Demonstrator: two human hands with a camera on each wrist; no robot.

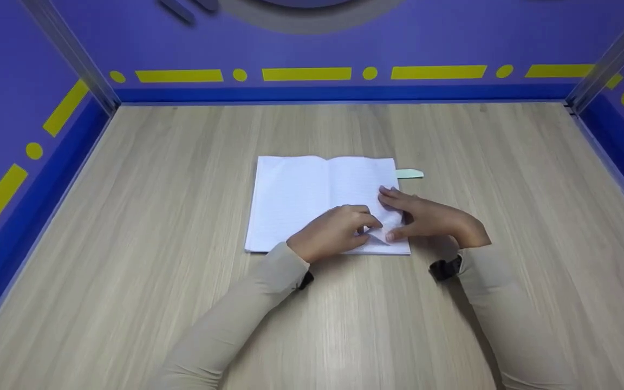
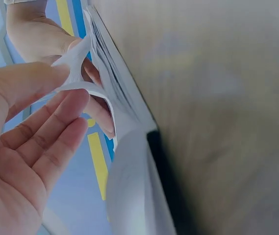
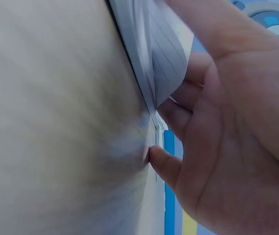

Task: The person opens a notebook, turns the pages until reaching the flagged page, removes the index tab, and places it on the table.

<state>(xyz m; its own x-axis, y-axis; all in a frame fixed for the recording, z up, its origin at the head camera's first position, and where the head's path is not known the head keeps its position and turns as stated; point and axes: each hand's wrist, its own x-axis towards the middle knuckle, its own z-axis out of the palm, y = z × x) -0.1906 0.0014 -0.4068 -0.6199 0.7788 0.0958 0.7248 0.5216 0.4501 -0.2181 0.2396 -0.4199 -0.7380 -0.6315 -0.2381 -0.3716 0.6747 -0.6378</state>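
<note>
An open notebook (image 1: pixel 293 197) with lined white pages lies on the table. My left hand (image 1: pixel 339 230) reaches over its lower right part and pinches a raised page (image 2: pixel 92 88) between thumb and fingertips, and the sheet bends upward there. From the right side, my right hand (image 1: pixel 428 216) reaches over the notebook's right edge with its fingers spread. Its index finger lies on the page and its thumb touches the lifted paper near the lower right corner. In the right wrist view the page corner (image 3: pixel 168 63) curls up between that thumb and the other fingers.
A pale green tab (image 1: pixel 410 174) sticks out past the notebook's upper right edge. The wood-grain table (image 1: pixel 155 216) is bounded by blue panels (image 1: pixel 312 51) with yellow marks at the back and sides. Dark bands (image 1: pixel 446 268) circle the wrists.
</note>
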